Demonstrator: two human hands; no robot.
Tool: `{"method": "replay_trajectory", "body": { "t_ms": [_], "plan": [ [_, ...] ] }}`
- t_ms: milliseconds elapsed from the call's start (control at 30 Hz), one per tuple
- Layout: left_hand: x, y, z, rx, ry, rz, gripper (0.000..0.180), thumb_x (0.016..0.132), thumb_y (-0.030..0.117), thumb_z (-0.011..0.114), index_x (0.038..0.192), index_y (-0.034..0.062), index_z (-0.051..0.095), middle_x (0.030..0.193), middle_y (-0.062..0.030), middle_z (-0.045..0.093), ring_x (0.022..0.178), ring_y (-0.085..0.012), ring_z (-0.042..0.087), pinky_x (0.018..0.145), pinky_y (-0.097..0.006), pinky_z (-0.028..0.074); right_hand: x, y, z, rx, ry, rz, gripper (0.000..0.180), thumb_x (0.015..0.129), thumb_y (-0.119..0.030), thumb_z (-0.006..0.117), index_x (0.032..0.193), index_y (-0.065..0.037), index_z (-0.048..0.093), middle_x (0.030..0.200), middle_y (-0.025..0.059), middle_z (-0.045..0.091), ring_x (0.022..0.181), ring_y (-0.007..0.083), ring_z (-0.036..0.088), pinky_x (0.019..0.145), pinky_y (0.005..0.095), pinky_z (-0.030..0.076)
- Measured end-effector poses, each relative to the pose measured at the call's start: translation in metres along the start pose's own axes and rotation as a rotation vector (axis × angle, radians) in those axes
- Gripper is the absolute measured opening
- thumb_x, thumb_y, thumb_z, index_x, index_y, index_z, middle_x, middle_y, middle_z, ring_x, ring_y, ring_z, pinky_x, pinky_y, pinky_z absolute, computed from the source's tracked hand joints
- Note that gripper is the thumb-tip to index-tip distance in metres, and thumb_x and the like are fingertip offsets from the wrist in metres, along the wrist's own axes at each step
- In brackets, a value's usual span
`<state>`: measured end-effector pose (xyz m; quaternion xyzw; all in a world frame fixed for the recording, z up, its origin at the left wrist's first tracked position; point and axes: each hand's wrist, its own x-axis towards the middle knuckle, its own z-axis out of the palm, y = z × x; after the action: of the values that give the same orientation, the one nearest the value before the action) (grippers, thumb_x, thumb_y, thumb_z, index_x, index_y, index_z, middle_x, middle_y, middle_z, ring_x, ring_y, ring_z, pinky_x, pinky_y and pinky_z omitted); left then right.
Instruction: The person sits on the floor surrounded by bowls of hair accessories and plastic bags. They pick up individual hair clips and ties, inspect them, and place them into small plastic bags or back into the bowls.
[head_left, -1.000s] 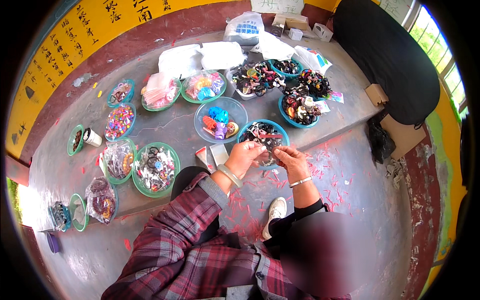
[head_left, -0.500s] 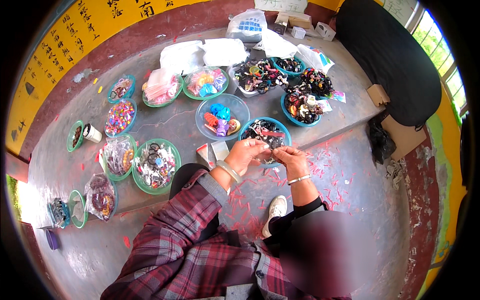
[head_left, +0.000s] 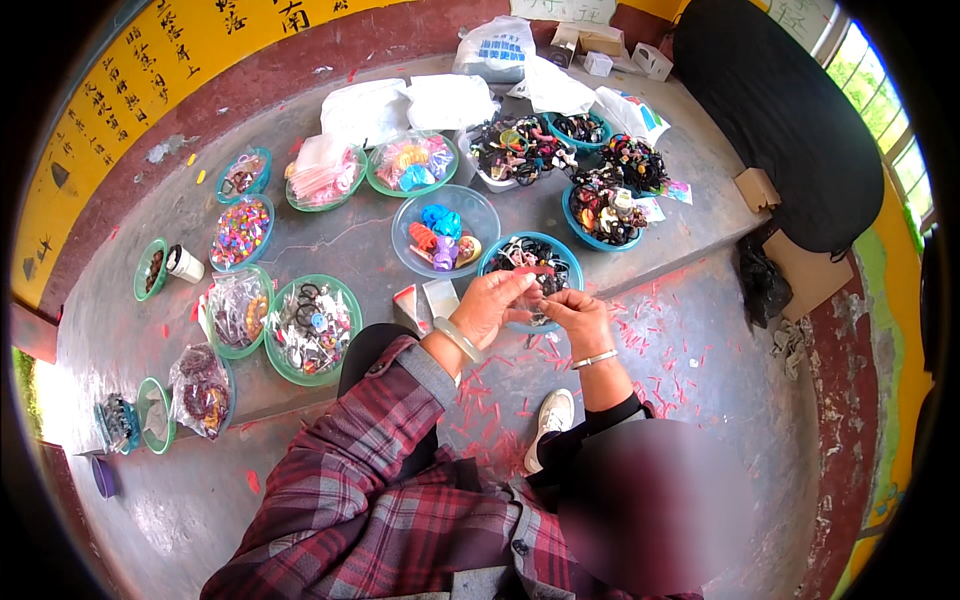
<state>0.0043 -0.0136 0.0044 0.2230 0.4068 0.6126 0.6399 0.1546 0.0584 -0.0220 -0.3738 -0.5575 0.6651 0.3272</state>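
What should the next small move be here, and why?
Probably ease the right hand slightly away from the left hand, over the bowl: both hands' fingertips look pinched, close together, whatever they hold is too small to make out, and the bowl's dark contents show just behind.

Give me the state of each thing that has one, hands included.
Left hand: pinching, held item unclear
Right hand: pinching, held item unclear
Blue bowl at hands: open, filled
Clear bowl: open, partly filled
Large green bowl: open, filled
Red scraps: scattered
Black plastic bag: crumpled
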Motion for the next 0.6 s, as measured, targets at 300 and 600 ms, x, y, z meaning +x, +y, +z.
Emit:
{"method": "replay_trajectory", "body": {
  "t_ms": [300,600],
  "plan": [
    [0.009,-0.011,-0.016,-0.058,0.033,-0.003,0.015,0.079,0.01,0.053,0.088,-0.0012,0.058,0.086,-0.01,0.06,0.078,-0.018,0.06,0.076,-0.029,0.048,-0.007,-0.008,0.01,-0.417,0.042,-0.28,0.01,0.069,-0.006,0.067,0.078,-0.002,0.065,0.069,0.0035,0.059,0.063,0.0097,0.054,0.059,0.022,0.043],
    [0.012,-0.019,-0.029,0.072,0.121,0.015,0.016,0.078,0.007,0.053,0.09,-0.002,0.059,0.087,-0.0082,0.061,0.08,-0.0138,0.058,0.072,-0.025,0.047,-0.017,-0.03,0.026,-0.895,0.25,-0.8,0.019,0.068,-0.004,0.062,0.087,-0.005,0.061,0.082,0.0089,0.06,0.07,0.0241,0.057,0.062,0.0304,0.046]
  ]
}}
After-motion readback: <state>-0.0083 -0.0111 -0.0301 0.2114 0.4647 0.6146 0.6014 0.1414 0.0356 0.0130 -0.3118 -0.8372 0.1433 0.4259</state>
